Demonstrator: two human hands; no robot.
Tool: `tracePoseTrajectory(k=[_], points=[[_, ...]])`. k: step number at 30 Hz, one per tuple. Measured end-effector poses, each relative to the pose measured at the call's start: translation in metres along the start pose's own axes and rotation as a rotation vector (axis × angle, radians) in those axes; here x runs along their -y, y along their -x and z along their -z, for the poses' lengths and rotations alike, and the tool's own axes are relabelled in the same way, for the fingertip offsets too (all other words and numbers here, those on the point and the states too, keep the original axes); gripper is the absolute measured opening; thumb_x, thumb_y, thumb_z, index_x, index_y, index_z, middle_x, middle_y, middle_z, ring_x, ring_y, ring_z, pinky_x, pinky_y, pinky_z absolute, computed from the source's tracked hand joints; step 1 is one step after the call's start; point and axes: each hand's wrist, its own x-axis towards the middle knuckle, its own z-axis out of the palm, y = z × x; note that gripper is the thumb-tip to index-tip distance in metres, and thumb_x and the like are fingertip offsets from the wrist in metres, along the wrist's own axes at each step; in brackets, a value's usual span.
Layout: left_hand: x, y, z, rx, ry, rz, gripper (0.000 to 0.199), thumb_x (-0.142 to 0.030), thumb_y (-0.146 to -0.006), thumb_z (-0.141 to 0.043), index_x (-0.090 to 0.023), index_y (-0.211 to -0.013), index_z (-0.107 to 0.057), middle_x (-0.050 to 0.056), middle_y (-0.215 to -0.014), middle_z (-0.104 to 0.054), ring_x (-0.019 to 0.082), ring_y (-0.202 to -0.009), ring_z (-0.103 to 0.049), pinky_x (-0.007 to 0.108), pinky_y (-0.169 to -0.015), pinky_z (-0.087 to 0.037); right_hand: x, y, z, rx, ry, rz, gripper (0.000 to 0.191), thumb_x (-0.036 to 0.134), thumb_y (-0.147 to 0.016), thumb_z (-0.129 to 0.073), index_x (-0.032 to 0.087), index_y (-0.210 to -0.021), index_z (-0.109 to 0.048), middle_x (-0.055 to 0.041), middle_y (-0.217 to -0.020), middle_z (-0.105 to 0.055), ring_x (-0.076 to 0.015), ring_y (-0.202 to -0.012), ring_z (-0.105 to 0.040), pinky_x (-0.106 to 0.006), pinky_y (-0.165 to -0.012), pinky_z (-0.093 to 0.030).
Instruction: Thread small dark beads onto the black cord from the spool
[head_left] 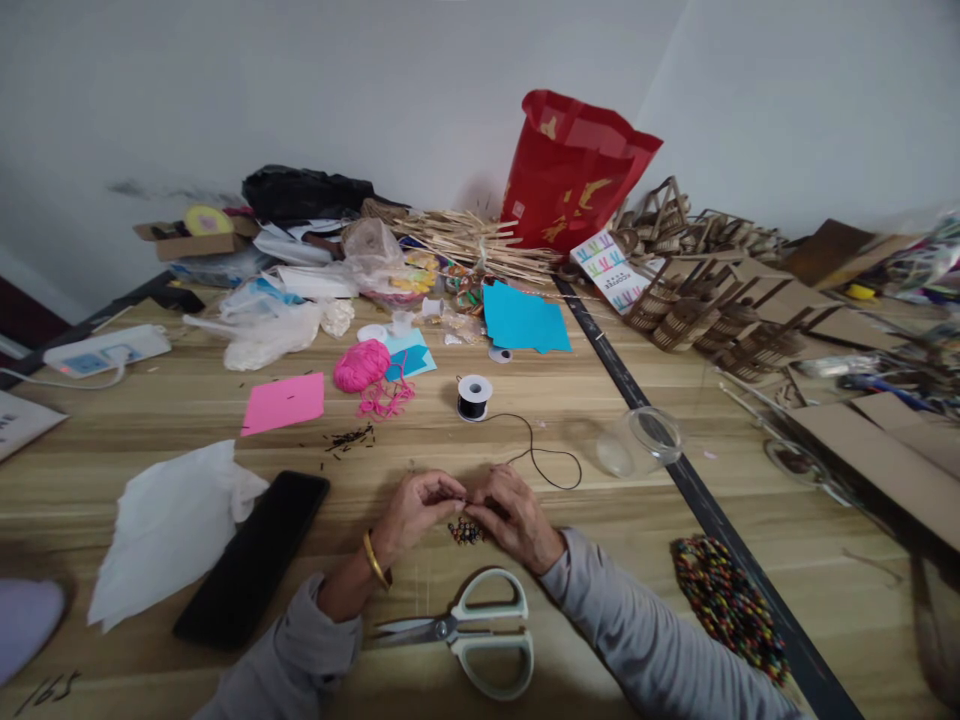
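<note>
And here your left hand and right hand meet, fingertips pinched together over the beads; what's between them is too small to tell! The cord curls on the surface at your one o'clock, the spool sits at twelve, and the scissors lie at six, blades pointing to nine.

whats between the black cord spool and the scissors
In the head view, the left hand and right hand lie between the spool and scissors, fingertips close together, with small beads on the scissors' side of the fingertips.
</note>
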Motion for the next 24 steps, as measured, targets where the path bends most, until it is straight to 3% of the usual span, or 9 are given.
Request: tracePoseTrajectory(k=[9, 14, 24], points=[[-0.0033, 0.0007, 0.0002, -0.025, -0.053, -0.011, 0.013, -0.022, -0.063, -0.07, -0.011, -0.064, -0.064, 0.003, -0.061, -0.066, 0.013, -0.058, -0.056, 0.023, -0.058, -0.044, 0.0008, 0.0014, -0.0003, 0.013, 0.029, -0.026, 0.012, 0.029, -0.087, -0.053, 0.018, -0.082, -0.055, -0.0042, -0.073, -0.057, -0.0168, -0.071, -0.05, -0.031, -0.068, -0.041], [-0.0063, 0.0008, 0.0004, -0.003, -0.105, -0.028, 0.013, -0.024, -0.064, -0.069, -0.012, -0.063, -0.065, 0.003, -0.061, -0.066, 0.013, -0.058, -0.056, 0.023, -0.057, -0.044, 0.0046, -0.0019, 0.0036, 0.051, 0.039, 0.005, 0.013, 0.029, -0.089, -0.05, 0.018, -0.089, -0.056, -0.0066, -0.082, -0.06, -0.0182, -0.08, -0.054, -0.032, -0.072, -0.043], [-0.0021, 0.0005, 0.0008, 0.016, -0.108, -0.036, 0.011, -0.022, -0.067, -0.065, -0.011, -0.068, -0.066, 0.003, -0.065, -0.066, 0.014, -0.062, -0.057, 0.024, -0.061, -0.044, 0.0013, 0.0021, 0.0005, 0.042, 0.056, -0.025, 0.008, 0.023, -0.087, -0.05, 0.019, -0.083, -0.055, -0.005, -0.078, -0.059, -0.0175, -0.076, -0.052, -0.032, -0.071, -0.041]])
